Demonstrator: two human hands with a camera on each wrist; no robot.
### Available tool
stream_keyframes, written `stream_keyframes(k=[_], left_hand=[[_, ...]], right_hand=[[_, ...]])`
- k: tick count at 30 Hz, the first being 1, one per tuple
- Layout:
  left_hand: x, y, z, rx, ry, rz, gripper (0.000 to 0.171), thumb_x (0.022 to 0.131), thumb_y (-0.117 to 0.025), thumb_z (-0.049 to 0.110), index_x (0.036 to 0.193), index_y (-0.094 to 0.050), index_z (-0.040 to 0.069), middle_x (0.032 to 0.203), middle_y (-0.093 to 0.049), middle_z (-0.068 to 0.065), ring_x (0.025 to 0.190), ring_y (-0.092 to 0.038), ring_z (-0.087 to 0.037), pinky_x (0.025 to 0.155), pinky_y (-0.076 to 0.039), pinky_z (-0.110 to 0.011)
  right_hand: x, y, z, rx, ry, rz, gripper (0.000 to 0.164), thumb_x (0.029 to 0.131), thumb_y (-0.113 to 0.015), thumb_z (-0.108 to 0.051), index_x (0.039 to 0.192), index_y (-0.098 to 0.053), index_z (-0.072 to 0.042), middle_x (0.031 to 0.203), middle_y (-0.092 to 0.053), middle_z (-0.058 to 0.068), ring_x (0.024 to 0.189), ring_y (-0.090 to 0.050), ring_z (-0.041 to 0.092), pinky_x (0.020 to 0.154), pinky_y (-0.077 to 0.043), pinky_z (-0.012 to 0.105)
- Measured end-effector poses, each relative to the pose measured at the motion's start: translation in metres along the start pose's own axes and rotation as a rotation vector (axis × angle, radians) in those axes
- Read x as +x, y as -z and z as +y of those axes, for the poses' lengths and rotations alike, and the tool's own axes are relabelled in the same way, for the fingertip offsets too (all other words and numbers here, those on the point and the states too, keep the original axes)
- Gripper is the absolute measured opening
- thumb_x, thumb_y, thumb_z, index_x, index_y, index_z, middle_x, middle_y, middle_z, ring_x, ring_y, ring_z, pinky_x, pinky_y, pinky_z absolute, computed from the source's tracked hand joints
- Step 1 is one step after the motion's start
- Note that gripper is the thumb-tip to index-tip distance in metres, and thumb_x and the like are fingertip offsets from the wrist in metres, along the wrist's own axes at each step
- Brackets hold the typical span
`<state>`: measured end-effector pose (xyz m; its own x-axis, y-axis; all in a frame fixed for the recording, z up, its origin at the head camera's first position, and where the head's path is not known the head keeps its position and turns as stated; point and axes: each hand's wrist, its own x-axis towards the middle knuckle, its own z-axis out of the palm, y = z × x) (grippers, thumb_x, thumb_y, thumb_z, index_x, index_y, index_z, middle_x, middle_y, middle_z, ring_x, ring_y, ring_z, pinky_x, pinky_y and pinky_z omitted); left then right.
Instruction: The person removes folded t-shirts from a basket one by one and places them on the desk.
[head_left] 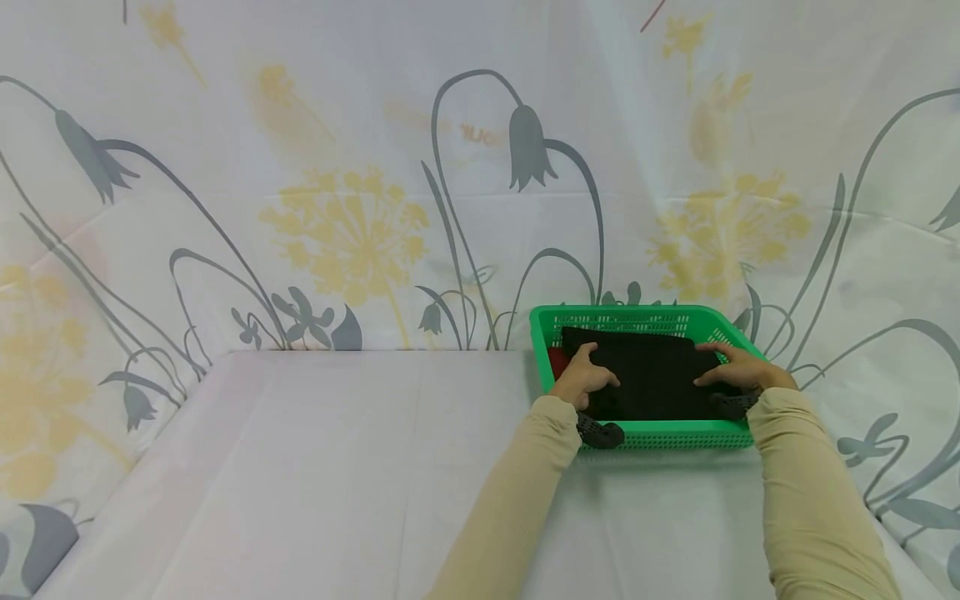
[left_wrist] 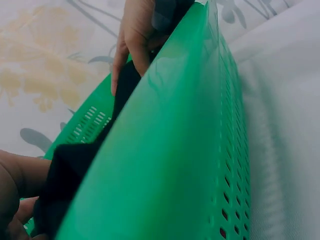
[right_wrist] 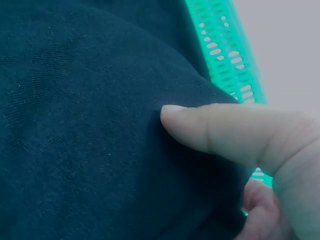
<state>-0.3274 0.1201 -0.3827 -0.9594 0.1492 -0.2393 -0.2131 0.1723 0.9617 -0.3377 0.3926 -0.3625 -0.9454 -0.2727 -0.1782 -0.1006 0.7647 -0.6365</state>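
A folded black cloth (head_left: 652,371) lies inside a green perforated basket (head_left: 660,433) at the right of the table. My left hand (head_left: 588,375) holds the cloth's left edge, fingers spread on top. My right hand (head_left: 731,367) holds its right edge. In the right wrist view my right hand (right_wrist: 225,132) lays its thumb on the cloth (right_wrist: 90,125), with a finger curled beneath, next to the basket's wall (right_wrist: 225,55). In the left wrist view my left hand (left_wrist: 12,190) grips the cloth (left_wrist: 65,175) behind the basket's wall (left_wrist: 175,150).
Something red (head_left: 557,360) peeks out under the cloth at the basket's left end. A white sheet (head_left: 337,467) covers the table, and a flower-print curtain (head_left: 352,208) closes it in behind and on both sides. The basket stands against the curtain at the back right.
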Motion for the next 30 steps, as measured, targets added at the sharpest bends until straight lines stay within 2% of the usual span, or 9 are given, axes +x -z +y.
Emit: stream_keyframes(k=[1, 5, 11, 20, 30], left_hand=[[-0.001, 0.0003, 0.0001, 0.002, -0.008, -0.008, 0.069, 0.086, -0.071, 0.002, 0.146, -0.042, 0.02, 0.143, -0.044, -0.008, 0.125, -0.046, -0.033, 0.09, -0.046, -0.044], [-0.0034, 0.0002, 0.0005, 0.003, -0.022, -0.018, 0.068, 0.087, -0.07, 0.003, 0.146, -0.042, 0.019, 0.143, -0.044, -0.009, 0.127, -0.044, -0.034, 0.095, -0.044, -0.047], [-0.0047, 0.0008, 0.0013, 0.001, -0.023, -0.028, 0.067, 0.087, -0.069, 0.003, 0.147, -0.041, 0.018, 0.144, -0.042, -0.009, 0.128, -0.043, -0.035, 0.097, -0.042, -0.048], [-0.0051, 0.0006, 0.002, 0.003, -0.022, -0.035, 0.064, 0.088, -0.067, 0.0, 0.144, -0.046, 0.021, 0.145, -0.042, -0.006, 0.128, -0.043, -0.034, 0.094, -0.044, -0.046], [-0.0053, 0.0032, 0.0025, -0.099, -0.045, -0.016, 0.062, 0.087, -0.065, -0.002, 0.143, -0.049, 0.018, 0.143, -0.043, -0.01, 0.127, -0.044, -0.033, 0.094, -0.043, -0.046]], right_hand=[[0.0001, 0.0001, 0.0, 0.004, 0.005, 0.005, 0.076, 0.088, -0.067, -0.014, 0.141, -0.022, 0.016, 0.143, 0.004, 0.048, 0.126, -0.005, 0.067, 0.096, -0.025, 0.071], [-0.0015, -0.0009, -0.0027, 0.033, -0.004, 0.023, 0.075, 0.088, -0.068, -0.012, 0.142, -0.023, 0.015, 0.144, 0.01, 0.046, 0.127, -0.004, 0.067, 0.097, -0.024, 0.071], [-0.0015, -0.0009, -0.0034, 0.034, -0.005, -0.002, 0.076, 0.089, -0.067, -0.013, 0.143, -0.021, 0.014, 0.144, 0.007, 0.046, 0.128, -0.002, 0.066, 0.097, -0.024, 0.071], [-0.002, -0.0011, -0.0055, 0.056, 0.064, -0.037, 0.073, 0.088, -0.065, -0.008, 0.144, -0.023, 0.012, 0.145, 0.003, 0.045, 0.128, -0.006, 0.065, 0.095, -0.026, 0.071], [-0.0055, -0.0002, -0.0082, 0.076, 0.063, -0.021, 0.069, 0.09, -0.064, -0.009, 0.143, -0.025, 0.014, 0.144, 0.001, 0.046, 0.125, -0.015, 0.065, 0.093, -0.031, 0.068]])
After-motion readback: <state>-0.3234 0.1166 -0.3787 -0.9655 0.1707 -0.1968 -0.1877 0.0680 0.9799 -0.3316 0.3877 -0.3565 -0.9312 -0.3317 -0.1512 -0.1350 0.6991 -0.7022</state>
